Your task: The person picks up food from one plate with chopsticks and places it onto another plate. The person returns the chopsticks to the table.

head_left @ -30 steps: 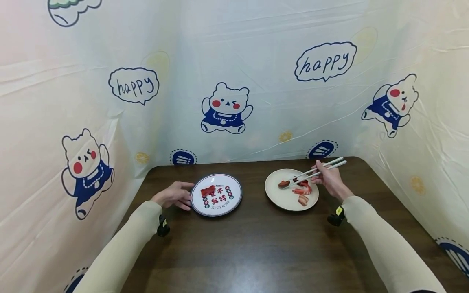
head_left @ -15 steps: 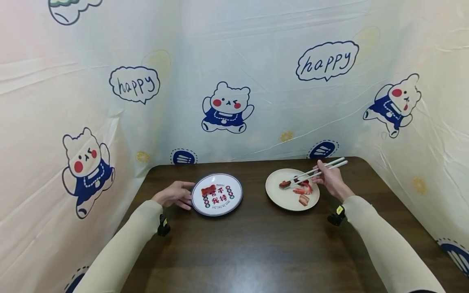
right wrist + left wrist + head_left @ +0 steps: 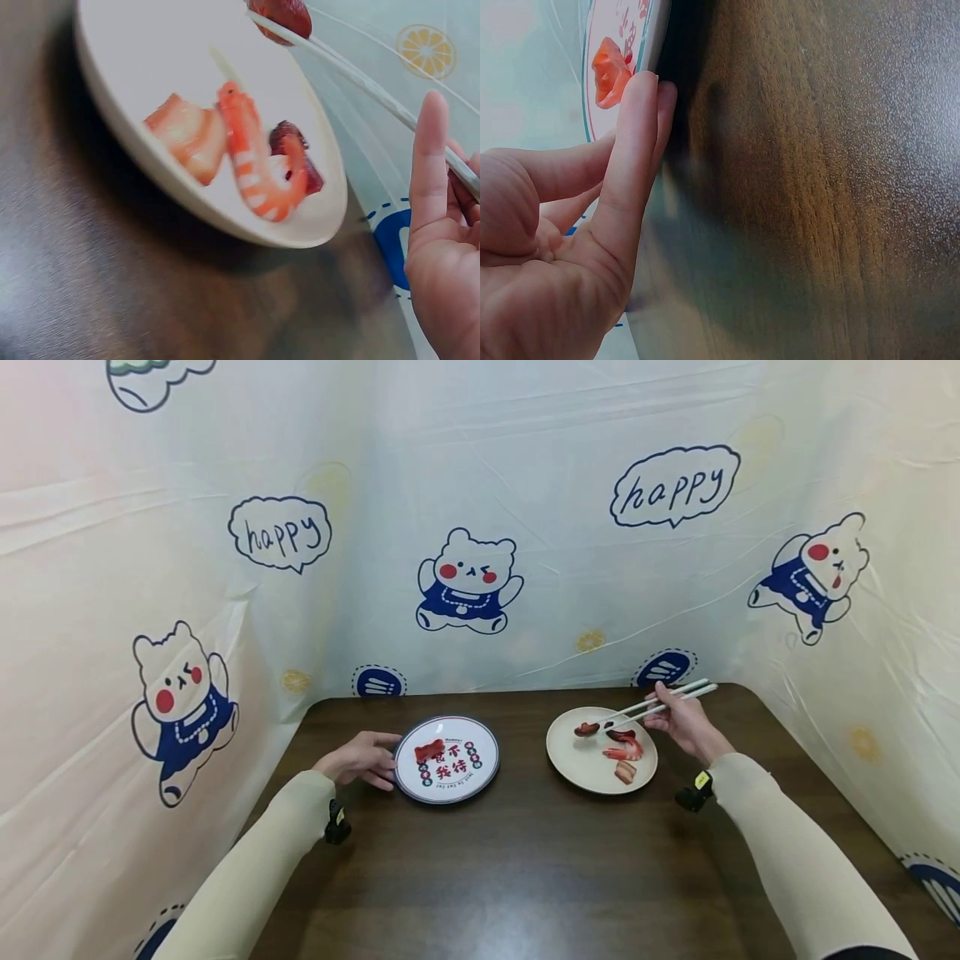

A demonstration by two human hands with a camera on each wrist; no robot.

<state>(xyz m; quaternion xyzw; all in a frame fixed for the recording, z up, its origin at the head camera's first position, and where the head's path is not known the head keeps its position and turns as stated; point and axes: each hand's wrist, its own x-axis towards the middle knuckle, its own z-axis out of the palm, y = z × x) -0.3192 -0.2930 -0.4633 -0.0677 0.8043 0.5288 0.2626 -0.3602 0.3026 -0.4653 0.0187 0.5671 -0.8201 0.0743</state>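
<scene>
In the head view my right hand [image 3: 684, 727] holds a pair of white chopsticks [image 3: 667, 700] over the cream plate [image 3: 566, 768]. At their tips is a glossy reddish-brown piece of food [image 3: 285, 16], seen near the plate's far rim in the right wrist view. On that plate lie a shrimp [image 3: 251, 157], a pale pink-orange chunk [image 3: 191, 139] and a dark red piece [image 3: 304, 154]. My left hand [image 3: 363, 760] touches the left rim of a white plate [image 3: 457, 783] with red lettering, its fingers [image 3: 630, 142] mostly straight. A red bone-shaped piece [image 3: 430, 751] lies on this plate.
Both plates stand toward the back of a dark brown wooden table [image 3: 495, 877]. A pale printed curtain [image 3: 555, 585] hangs behind and along both sides. Between the plates runs a gap of bare tabletop.
The chopsticks have shifted slightly up and to the right, and the reddish-brown piece has moved with their tips. My left hand stays at the plate rim. The head view has drifted a little.
</scene>
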